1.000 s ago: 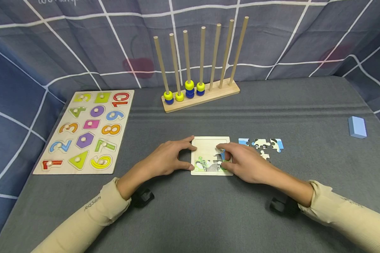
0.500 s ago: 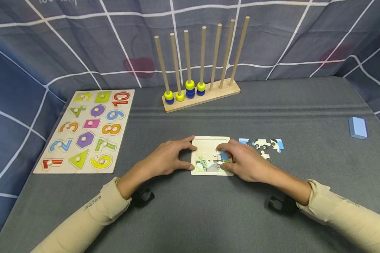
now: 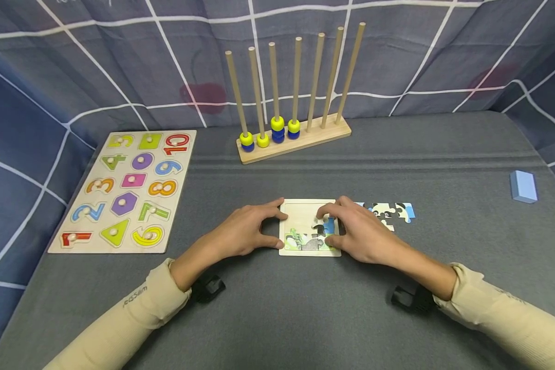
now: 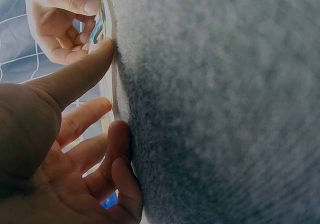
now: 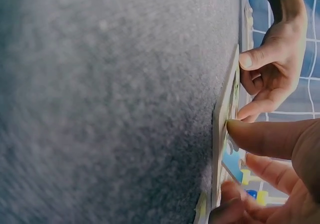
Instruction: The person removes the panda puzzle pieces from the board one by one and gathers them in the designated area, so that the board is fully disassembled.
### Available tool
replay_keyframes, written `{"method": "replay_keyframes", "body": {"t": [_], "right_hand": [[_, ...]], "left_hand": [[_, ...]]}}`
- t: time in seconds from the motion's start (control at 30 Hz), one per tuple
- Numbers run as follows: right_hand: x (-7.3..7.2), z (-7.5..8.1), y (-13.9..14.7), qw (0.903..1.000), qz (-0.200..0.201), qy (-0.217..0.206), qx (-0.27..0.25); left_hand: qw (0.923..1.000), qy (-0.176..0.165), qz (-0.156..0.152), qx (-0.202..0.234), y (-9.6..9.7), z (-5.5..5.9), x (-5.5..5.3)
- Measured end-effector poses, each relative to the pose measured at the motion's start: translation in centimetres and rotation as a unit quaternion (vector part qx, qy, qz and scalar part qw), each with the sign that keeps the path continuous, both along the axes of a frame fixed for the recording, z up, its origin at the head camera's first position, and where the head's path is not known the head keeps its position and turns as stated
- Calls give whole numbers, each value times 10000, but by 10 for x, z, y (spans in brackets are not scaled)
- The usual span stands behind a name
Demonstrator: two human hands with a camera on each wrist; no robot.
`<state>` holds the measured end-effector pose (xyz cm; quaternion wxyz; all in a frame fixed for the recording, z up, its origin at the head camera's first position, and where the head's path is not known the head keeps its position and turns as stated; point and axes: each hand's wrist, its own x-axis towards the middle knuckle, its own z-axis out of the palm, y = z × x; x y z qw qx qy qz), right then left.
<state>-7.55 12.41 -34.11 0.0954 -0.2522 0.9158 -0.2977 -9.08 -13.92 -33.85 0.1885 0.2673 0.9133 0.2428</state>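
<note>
A small wooden jigsaw tray (image 3: 298,209) lies flat on the table, with picture pieces along its bottom. My left hand (image 3: 245,231) rests at its left edge, thumb on the lower corner and index finger near the upper one, both fairly straight. Over the tray's right side, my right hand (image 3: 363,234) pinches a blue and black jigsaw piece (image 3: 328,226) between thumb and fingers. That piece (image 5: 231,165) looks slightly tilted in the right wrist view. Its far edge is partly hidden by the fingers. Several loose panda pieces (image 3: 383,208) lie just beyond the right hand.
A number and shape peg board (image 3: 176,205) lies at the left. Behind the tray stands a wooden rack (image 3: 305,141) with upright pegs and a few yellow and blue rings. A light blue block (image 3: 522,186) sits far right. A checked curtain (image 3: 166,61) hangs behind.
My right hand has shifted slightly to the right and away from me, and the blue piece has turned and moved toward the tray's right side. My left hand and the tray stay in place.
</note>
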Motion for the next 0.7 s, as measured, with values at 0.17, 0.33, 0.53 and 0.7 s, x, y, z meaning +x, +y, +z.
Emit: {"method": "replay_keyframes", "body": {"t": [0.17, 0.33, 0.53, 0.7], "right_hand": [[-1, 0, 1, 9998, 73, -45, -192], [-4, -1, 3, 9990, 145, -144, -405], [-3, 0, 3, 9984, 128, -234, -496], [-3, 0, 3, 9971, 18, -317, -685]], "left_hand": [[10000, 47, -22, 50, -1, -1, 0], [9999, 57, -21, 81, -1, -1, 0], [9999, 53, -14, 100, -1, -2, 0], [9999, 43, -7, 103, -1, -1, 0]]}}
